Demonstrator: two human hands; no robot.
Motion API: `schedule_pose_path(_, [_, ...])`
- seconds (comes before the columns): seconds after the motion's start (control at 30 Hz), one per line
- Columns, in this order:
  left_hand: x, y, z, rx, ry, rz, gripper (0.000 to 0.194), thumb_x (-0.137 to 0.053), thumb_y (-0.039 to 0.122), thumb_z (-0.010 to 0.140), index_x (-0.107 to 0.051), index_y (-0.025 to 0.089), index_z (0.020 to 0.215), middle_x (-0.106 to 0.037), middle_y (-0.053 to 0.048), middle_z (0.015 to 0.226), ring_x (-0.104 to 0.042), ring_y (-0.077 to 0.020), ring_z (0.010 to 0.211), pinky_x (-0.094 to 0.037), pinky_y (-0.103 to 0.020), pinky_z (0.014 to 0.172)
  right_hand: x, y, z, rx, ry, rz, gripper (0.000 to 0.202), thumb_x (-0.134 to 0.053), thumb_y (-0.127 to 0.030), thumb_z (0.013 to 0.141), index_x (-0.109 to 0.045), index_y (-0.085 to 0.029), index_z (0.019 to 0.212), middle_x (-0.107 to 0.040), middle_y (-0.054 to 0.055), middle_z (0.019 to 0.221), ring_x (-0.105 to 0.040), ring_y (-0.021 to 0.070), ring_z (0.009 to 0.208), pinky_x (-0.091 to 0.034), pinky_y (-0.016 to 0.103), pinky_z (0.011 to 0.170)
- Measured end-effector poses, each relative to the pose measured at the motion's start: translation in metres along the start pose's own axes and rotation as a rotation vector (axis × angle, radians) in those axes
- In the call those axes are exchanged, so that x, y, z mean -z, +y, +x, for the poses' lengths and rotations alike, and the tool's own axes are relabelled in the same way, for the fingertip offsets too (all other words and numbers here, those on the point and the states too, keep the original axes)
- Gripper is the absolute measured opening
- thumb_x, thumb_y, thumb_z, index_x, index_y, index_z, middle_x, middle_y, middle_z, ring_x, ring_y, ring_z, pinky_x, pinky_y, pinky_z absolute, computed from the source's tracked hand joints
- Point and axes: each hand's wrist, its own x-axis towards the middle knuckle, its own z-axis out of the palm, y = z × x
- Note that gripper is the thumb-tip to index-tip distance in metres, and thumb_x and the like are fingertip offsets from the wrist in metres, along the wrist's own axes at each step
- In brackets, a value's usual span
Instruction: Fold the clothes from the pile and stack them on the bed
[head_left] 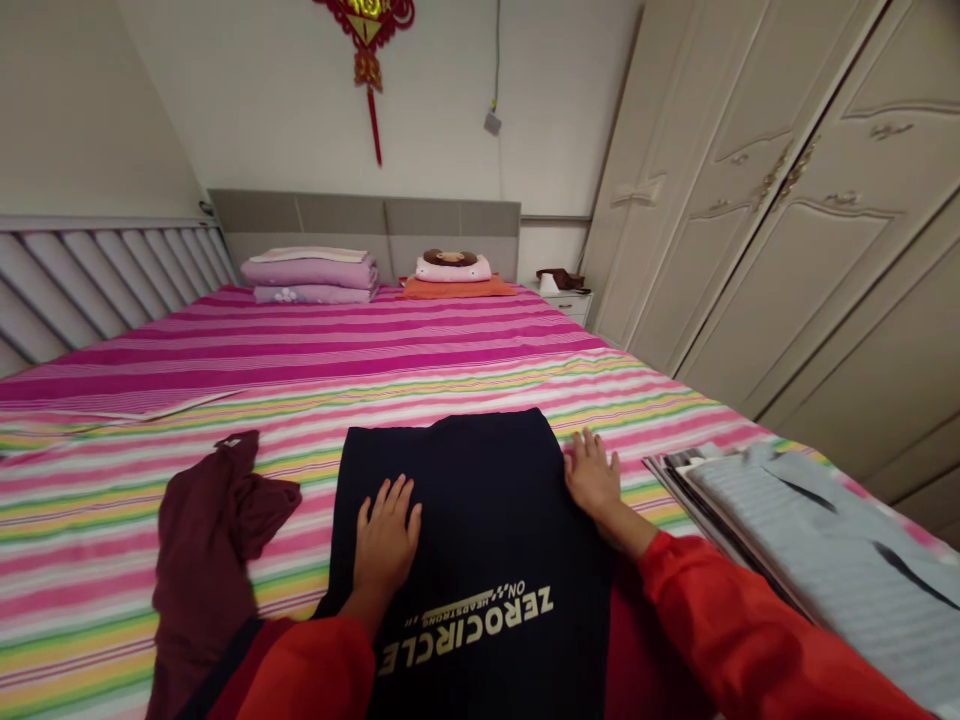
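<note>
A dark navy garment (480, 500) with pale upside-down lettering lies spread on the striped bed sheet (300, 400). My left hand (388, 535) rests flat on its left part, fingers spread, holding nothing. At the garment's right edge my right hand (594, 475) lies with its fingers apart, partly on the cloth and partly on the sheet. Dark red cloth (645, 640) shows beside the garment, under my right sleeve. To the left is a crumpled maroon garment (206, 530).
A stack of folded clothes (810, 530) lies at the right. Folded purple bedding (311, 272) and an orange and pink pile (457, 287) sit by the headboard (450, 220). A wardrobe (750, 200) stands along the right, railing (112, 280) along the left.
</note>
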Motion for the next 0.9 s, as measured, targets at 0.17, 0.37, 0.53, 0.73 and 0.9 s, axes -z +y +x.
schedule_pose_path(0.17, [0.004,0.000,0.002,0.004,-0.026,0.019,0.044,-0.038,0.033,0.097,-0.056,0.021,0.136,-0.054,-0.007,0.145,-0.044,-0.0270,0.138,-0.034,-0.050,0.112,-0.025,-0.029,-0.063,0.454,0.022,0.067,0.053,-0.032,-0.043,0.100,-0.042,-0.028,0.149,-0.035,0.003,0.159,-0.026,0.0245,0.148,-0.024,0.045,0.118])
schedule_pose_path(0.37, [0.010,0.003,-0.002,0.020,-0.020,-0.019,0.042,-0.040,0.033,0.097,-0.059,0.022,0.132,-0.056,-0.009,0.143,-0.046,-0.0262,0.137,-0.034,-0.050,0.112,-0.045,-0.017,-0.065,0.155,0.029,0.041,0.058,-0.029,-0.042,0.099,-0.044,-0.016,0.148,-0.038,0.011,0.157,-0.031,0.0291,0.145,-0.023,0.051,0.117])
schedule_pose_path(0.53, [0.017,-0.004,0.020,0.127,0.001,-0.172,0.036,-0.041,0.036,0.095,-0.070,0.022,0.113,-0.070,-0.009,0.123,-0.062,-0.0242,0.116,-0.046,-0.043,0.100,-0.042,-0.018,-0.064,0.180,0.039,0.054,0.058,-0.028,-0.042,0.099,-0.047,-0.015,0.146,-0.040,0.012,0.155,-0.033,0.0293,0.144,-0.024,0.050,0.116])
schedule_pose_path(0.73, [0.024,-0.033,0.108,0.321,0.067,-0.220,0.042,-0.041,0.032,0.093,-0.062,0.010,0.121,-0.065,-0.018,0.123,-0.061,-0.0257,0.115,-0.048,-0.039,0.100,-0.048,-0.017,-0.064,0.178,0.064,0.058,0.058,-0.029,-0.043,0.099,-0.048,-0.016,0.146,-0.042,0.011,0.154,-0.035,0.0294,0.143,-0.024,0.049,0.116])
schedule_pose_path(0.9, [0.015,-0.050,0.144,0.316,-0.070,-0.181,0.059,-0.055,0.018,0.081,-0.049,0.014,0.139,-0.046,-0.018,0.149,-0.053,-0.0277,0.129,-0.046,-0.038,0.101,-0.047,-0.016,-0.062,0.174,0.037,0.097,0.057,-0.030,-0.044,0.099,-0.048,-0.017,0.146,-0.041,0.011,0.155,-0.034,0.0293,0.143,-0.024,0.049,0.115])
